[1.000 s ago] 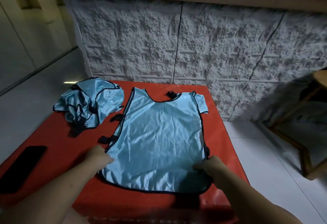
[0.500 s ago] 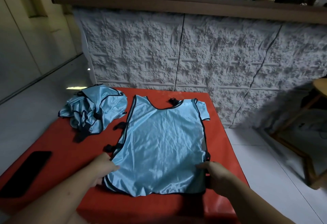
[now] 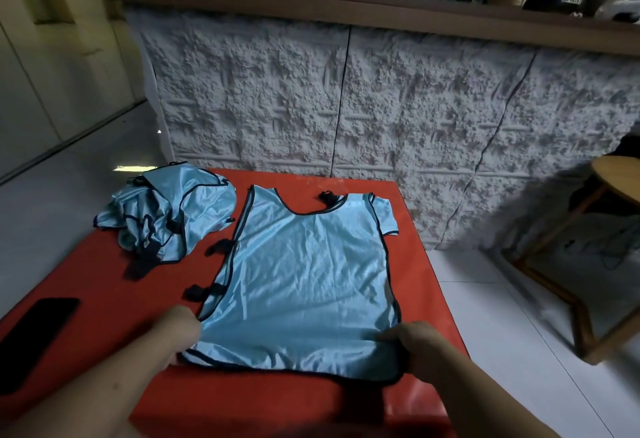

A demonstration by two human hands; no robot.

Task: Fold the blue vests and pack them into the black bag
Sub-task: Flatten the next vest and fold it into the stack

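A light blue vest (image 3: 304,275) with black trim lies spread flat on the red table (image 3: 86,275), its neck toward the wall. My left hand (image 3: 181,328) grips its near left corner. My right hand (image 3: 414,344) pinches the near right corner at the hem. The hem between the two hands is drawn toward the table's front edge. A crumpled heap of more blue vests (image 3: 166,212) sits at the table's far left. No black bag is in view.
A black phone (image 3: 33,337) lies flat at the table's left edge. A rough white wall panel (image 3: 346,108) stands right behind the table. A wooden stool or small table (image 3: 595,264) stands on the tiled floor to the right.
Both hands have pulled the vest's bottom hem a little toward me and straightened it. The view has tilted upward, showing more of the wall.
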